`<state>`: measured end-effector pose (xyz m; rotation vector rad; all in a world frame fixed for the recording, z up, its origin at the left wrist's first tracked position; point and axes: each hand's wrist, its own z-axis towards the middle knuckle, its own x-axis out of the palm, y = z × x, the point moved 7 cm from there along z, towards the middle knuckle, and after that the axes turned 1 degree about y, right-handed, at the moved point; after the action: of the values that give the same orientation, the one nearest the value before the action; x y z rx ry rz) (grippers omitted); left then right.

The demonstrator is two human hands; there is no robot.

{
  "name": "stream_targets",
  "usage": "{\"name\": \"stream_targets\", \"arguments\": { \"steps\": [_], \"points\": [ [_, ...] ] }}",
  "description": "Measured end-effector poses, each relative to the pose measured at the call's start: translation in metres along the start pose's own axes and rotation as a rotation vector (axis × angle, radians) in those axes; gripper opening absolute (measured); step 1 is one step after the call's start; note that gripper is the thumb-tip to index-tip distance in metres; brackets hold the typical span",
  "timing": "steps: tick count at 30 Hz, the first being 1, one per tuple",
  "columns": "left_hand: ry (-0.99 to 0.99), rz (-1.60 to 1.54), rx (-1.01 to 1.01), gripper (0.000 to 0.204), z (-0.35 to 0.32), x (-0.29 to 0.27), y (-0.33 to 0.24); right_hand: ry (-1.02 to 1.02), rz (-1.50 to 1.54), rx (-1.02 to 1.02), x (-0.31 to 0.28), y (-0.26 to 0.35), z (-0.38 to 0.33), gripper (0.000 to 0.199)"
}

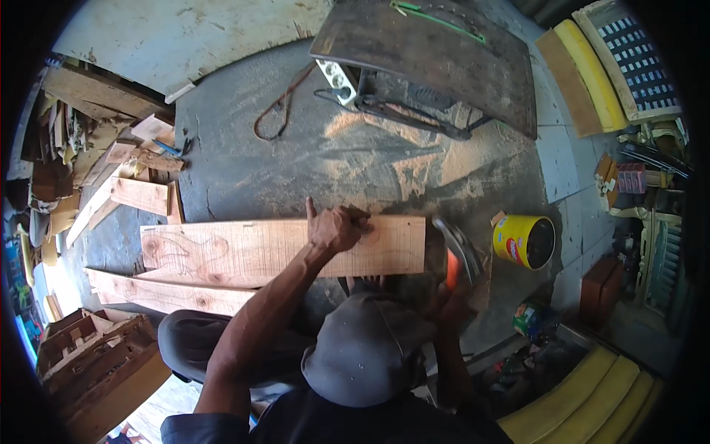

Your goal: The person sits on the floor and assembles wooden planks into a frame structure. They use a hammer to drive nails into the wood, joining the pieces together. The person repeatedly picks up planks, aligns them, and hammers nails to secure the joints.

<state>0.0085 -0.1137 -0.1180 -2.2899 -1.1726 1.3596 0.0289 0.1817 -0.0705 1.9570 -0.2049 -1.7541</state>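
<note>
Under left hand (334, 229) (grip unclear), long pale wooden board (259, 248): likely stiff, hold edges. Right hand (450, 305) clasps orange-handled hammer (452, 269).

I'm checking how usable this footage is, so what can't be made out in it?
All in the head view:
Whether the left hand pinches anything: its own curled fingers hide that.
The exact finger placement of the right hand on the hammer: blurred and dim.
The nearer board's right end: behind the left forearm.
The yellow bucket's contents: too dark inside.
The yellow strips' full extent: cut off by the picture's rim.
</note>
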Motion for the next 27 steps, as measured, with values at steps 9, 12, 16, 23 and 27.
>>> {"name": "stream_targets", "arguments": {
  "steps": [9,12,16,23,27],
  "points": [
    [-0.072,-0.025,0.078,0.028,-0.013,0.007,-0.003,0.083,0.229,0.393,0.039,-0.098,-0.002,0.044],
    [-0.142,-0.035,0.135,0.025,-0.028,0.024,-0.004,0.134,0.229,0.517,0.059,-0.143,0.004,0.044],
    [-0.220,0.124,0.216,0.029,-0.055,0.054,0.003,-0.103,-0.129,0.259,0.034,-0.095,0.027,0.040],
    [-0.109,0.177,0.282,0.033,-0.052,0.033,-0.014,0.292,0.839,0.397,0.065,-0.023,0.054,0.041],
    [0.002,-0.011,0.240,0.042,-0.092,-0.061,-0.020,0.247,0.617,0.397,0.064,-0.005,0.058,0.037]
  ]
}}
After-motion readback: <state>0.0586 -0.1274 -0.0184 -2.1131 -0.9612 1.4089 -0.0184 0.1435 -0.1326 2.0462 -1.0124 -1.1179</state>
